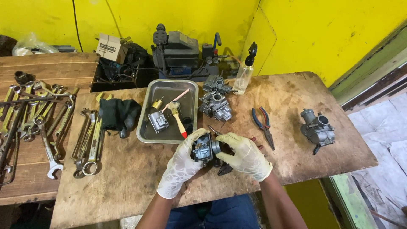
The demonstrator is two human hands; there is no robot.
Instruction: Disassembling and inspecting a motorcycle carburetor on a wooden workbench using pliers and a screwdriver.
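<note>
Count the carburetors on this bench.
4: one carburetor in the gloved hands, two beside the metal tray at and, one at far right. Loose parts may hide more.

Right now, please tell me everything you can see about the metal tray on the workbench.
The metal tray is a shallow, rectangular pan with rounded corners, grey and dull, looking like steel or aluminium. It lies flat on the wooden workbench, behind the gloved hands, with its long side running away from the person. Inside it lie a small grey carburetor part, a paintbrush with a red-tipped wooden handle, a pink-handled brush and a small brass piece. A dark cloth lies just left of it.
</note>
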